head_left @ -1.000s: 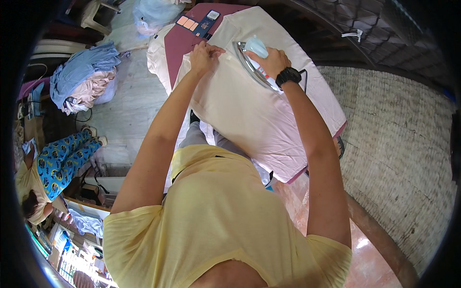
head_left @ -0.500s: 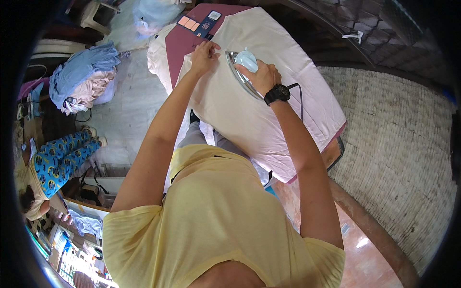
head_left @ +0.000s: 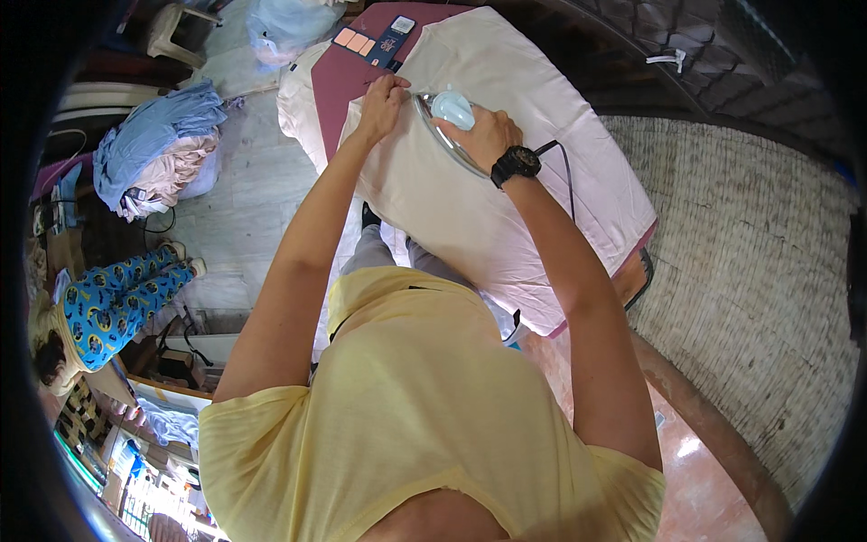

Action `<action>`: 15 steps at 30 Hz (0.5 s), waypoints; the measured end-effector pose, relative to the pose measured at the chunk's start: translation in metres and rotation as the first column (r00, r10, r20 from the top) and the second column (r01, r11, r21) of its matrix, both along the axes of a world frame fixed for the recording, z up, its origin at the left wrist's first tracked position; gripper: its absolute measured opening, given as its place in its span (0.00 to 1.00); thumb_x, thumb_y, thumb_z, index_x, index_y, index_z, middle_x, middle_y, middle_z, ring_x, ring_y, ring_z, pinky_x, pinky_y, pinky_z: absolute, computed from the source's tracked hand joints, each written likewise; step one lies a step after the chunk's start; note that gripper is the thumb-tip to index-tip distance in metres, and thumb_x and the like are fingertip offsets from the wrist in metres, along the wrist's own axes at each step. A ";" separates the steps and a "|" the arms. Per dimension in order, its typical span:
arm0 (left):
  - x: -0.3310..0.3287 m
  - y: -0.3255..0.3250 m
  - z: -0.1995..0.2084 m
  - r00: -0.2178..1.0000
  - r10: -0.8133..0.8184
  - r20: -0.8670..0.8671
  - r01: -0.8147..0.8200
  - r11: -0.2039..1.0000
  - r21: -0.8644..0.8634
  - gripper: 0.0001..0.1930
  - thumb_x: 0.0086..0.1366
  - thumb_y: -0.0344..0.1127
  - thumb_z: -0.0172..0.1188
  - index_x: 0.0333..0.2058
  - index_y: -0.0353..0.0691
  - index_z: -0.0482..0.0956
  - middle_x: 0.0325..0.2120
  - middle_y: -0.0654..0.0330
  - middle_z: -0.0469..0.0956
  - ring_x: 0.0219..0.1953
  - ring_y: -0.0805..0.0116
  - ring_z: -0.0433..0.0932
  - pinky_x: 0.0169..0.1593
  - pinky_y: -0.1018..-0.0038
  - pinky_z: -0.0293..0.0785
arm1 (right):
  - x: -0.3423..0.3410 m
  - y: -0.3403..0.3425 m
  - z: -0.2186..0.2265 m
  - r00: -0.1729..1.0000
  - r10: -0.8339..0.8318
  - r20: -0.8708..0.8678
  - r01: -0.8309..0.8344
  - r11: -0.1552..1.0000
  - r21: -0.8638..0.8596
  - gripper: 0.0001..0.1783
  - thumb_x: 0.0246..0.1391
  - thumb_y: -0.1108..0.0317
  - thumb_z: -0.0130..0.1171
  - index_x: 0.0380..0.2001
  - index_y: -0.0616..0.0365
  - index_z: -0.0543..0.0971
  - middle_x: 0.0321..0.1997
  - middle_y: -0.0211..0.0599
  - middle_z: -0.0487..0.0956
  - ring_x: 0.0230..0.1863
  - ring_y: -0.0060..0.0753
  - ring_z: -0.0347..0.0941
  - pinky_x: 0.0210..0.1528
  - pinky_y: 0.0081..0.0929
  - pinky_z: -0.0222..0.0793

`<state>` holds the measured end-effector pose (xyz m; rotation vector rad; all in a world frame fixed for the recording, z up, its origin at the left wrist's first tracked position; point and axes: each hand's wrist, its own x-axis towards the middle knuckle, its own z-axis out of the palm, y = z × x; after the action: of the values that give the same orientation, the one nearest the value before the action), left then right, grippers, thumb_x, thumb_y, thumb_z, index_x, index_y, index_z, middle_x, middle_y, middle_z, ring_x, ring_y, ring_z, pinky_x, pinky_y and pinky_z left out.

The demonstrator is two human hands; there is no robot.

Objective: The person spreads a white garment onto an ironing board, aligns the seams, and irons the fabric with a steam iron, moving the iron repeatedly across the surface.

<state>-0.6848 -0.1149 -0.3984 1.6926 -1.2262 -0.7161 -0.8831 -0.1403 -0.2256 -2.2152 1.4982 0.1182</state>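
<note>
A pale cream-pink cloth [head_left: 506, 208] lies spread over a maroon ironing board [head_left: 340, 90], which shows bare along its left side. My right hand [head_left: 488, 137], with a black watch on the wrist, is wrapped round the handle of a light blue steam iron [head_left: 452, 109]. The iron sits flat on the cloth, its metal tip pointing up and left. Just left of the tip, my left hand [head_left: 383, 108] has its fingers bent together at the cloth's left edge, pinching it. The fingertips do not touch the iron.
A dark blue card with orange panels [head_left: 375, 43] lies at the board's far end. The black cord [head_left: 567, 172] trails right of my wrist. On the left are a pile of clothes [head_left: 158, 140] and a person in blue patterned trousers [head_left: 113, 307]. A stone-textured surface [head_left: 741, 244] lies right.
The iron in my right hand has slid a little left, toward my left hand. My left hand has stayed by the cloth's edge, its fingers drawn closer together.
</note>
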 end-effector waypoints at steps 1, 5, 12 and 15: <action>-0.001 0.000 0.001 1.000 0.004 0.021 -0.004 1.000 0.010 0.16 0.59 0.36 0.47 0.39 0.33 0.78 0.38 0.51 0.76 0.43 0.57 0.74 0.50 0.67 0.67 | -0.002 0.000 -0.002 1.000 0.010 0.009 -0.010 1.000 0.002 0.37 0.44 0.31 0.59 0.37 0.57 0.82 0.34 0.54 0.81 0.39 0.57 0.78 0.42 0.48 0.74; 0.000 -0.001 -0.004 1.000 0.011 -0.016 -0.010 1.000 0.029 0.15 0.62 0.38 0.45 0.37 0.40 0.79 0.39 0.52 0.76 0.47 0.51 0.71 0.53 0.61 0.64 | 0.001 0.002 -0.009 1.000 -0.014 0.002 0.014 0.998 -0.056 0.39 0.43 0.29 0.59 0.38 0.57 0.82 0.34 0.56 0.81 0.39 0.57 0.79 0.42 0.47 0.74; 0.000 -0.010 -0.006 0.993 0.077 0.088 -0.083 0.994 0.068 0.16 0.64 0.46 0.49 0.37 0.43 0.80 0.37 0.54 0.77 0.46 0.52 0.72 0.52 0.60 0.65 | -0.003 0.003 -0.011 1.000 0.011 0.000 -0.011 0.997 -0.080 0.40 0.42 0.28 0.58 0.41 0.55 0.82 0.36 0.56 0.81 0.40 0.57 0.78 0.42 0.47 0.74; -0.015 -0.014 0.016 0.979 0.081 0.187 -0.116 0.976 0.184 0.17 0.59 0.52 0.57 0.36 0.45 0.79 0.36 0.57 0.77 0.45 0.54 0.72 0.49 0.61 0.65 | -0.039 0.015 -0.005 0.997 -0.008 0.077 0.009 1.000 -0.016 0.35 0.42 0.30 0.59 0.39 0.50 0.83 0.36 0.51 0.82 0.40 0.55 0.78 0.43 0.47 0.74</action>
<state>-0.6993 -0.1287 -0.3819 2.0007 -1.2150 -0.6516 -0.9225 -0.1254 -0.2306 -2.2006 1.4721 0.0172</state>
